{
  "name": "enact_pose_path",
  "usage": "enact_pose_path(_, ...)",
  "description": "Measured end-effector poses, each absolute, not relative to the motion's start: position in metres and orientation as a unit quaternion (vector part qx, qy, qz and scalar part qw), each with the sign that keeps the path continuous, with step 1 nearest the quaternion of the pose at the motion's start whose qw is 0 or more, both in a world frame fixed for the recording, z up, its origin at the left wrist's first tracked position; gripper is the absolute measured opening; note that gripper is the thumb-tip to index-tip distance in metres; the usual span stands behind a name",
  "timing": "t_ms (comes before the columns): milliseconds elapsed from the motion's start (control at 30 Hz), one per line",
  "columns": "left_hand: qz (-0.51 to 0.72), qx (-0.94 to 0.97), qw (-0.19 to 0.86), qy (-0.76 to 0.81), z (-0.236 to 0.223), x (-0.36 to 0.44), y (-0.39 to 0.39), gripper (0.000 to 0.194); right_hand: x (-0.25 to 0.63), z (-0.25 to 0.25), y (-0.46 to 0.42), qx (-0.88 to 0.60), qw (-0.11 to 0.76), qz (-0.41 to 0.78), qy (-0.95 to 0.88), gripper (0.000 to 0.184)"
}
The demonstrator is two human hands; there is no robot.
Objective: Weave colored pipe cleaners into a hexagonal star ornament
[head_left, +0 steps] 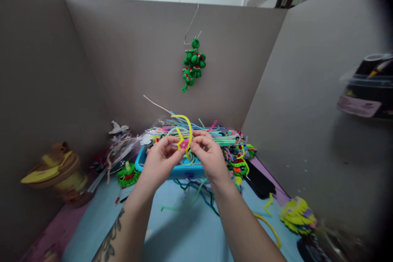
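Gray panels (138, 49) wall in a workspace where the left hand (158, 166) pinches a pink piece (184, 143) from one side and the right hand (213, 159) grips a curved yellow stem (190, 129) against it from the other. Pinching close to the join should steady the piece, with small, gentle bends sparing the stem from kinks. Beneath the hands is the near rim of a blue tray (140, 161); the blue surface (175, 237) shows between the forearms, crossed nearer the tray by loose green stems (211, 202) that could snag.
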State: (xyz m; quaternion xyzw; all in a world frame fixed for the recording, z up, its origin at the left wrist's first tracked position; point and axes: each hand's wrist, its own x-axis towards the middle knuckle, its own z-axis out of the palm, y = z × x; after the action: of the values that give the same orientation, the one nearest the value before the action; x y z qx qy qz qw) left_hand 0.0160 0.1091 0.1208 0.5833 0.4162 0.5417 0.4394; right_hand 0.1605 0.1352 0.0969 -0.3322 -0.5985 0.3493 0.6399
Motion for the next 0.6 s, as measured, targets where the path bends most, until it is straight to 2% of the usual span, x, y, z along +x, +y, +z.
enact_pose_path(100,0.520,0.634,0.366,0.440,0.122,0.015,0.106,0.024,0.162,0.098,0.134,-0.345,0.641,0.327,-0.602,0.013)
enact_pose_path(233,0.486,0.689,0.091,0.529,0.128,0.009,0.099,0.023,0.165,0.100,0.135,-0.354,0.644,0.314,-0.601,0.013)
enact_pose_path(300,0.481,0.694,0.026,0.535,0.130,0.006,0.097,0.023,0.165,0.101,0.134,-0.352,0.641,0.309,-0.608,0.013)
enact_pose_path(367,0.482,0.705,0.070,0.516,0.129,0.006,0.097,0.025,0.164,0.103,0.132,-0.348,0.629,0.295,-0.630,0.011)
enact_pose_path(500,0.487,0.696,0.245,0.467,0.124,0.010,0.098,0.033,0.161,0.106,0.126,-0.343,0.601,0.258,-0.674,0.008)
enact_pose_path(600,0.502,0.690,0.266,0.448,0.124,0.013,0.097,0.030,0.160,0.107,0.124,-0.345,0.592,0.244,-0.686,0.008)
